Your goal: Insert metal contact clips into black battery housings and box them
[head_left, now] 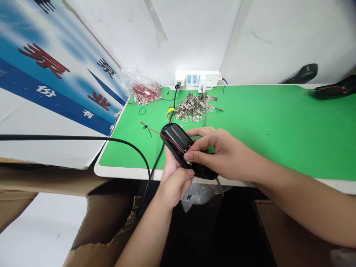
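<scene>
My left hand is closed around a black plastic housing from below, its thumb on the near edge. An open two-slot battery compartment faces up, and the housing is tilted above the table's front edge. My right hand reaches in from the right. Its thumb and forefinger are pinched at the lower end of the compartment, on a small metal battery contact mostly hidden by the fingertips. A red wire runs from there across the housing to a small metal piece beyond its left side.
Loose metal contacts are piled behind the hands, beside a plastic bag of red wires. A power strip stands against the wall. A black cable crosses at left. More black housings lie at the far right of the green tabletop.
</scene>
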A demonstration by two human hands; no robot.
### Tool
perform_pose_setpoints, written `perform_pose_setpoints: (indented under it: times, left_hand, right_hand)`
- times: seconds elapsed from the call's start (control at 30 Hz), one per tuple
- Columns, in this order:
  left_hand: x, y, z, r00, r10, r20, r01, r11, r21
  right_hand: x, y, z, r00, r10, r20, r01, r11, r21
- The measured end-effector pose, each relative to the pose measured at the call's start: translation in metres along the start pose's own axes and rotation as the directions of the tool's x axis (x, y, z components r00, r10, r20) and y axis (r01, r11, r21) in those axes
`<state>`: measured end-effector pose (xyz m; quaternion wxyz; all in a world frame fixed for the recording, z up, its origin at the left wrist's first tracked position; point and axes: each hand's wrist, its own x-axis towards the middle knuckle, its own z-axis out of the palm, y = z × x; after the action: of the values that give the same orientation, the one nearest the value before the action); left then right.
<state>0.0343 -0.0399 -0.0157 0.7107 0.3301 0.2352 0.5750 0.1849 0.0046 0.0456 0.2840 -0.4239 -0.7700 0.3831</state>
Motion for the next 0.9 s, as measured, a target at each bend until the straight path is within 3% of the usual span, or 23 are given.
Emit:
perform_pose_setpoints:
  times: [0.33,0.53,0.9]
  left_hand:
    - [0.0,-0.002,0.0,1.0,0.016,0.022,-0.015,0.999,-0.044]
    - [-0.001,-0.006,-0.005,0.999,0.042,0.006,-0.042,0.998,-0.045]
    - [0.004,-0.008,-0.01,0.978,0.099,0.185,-0.094,0.995,-0.039]
  right_hand:
    - [0.0,-0.001,0.002,0.999,0.029,-0.027,-0.027,0.996,0.082]
    - [-0.002,0.001,0.002,0.999,0.034,0.021,-0.037,0.991,0.131]
    - [-0.003,-0.001,0.002,0.999,-0.006,0.053,-0.003,0.986,0.168]
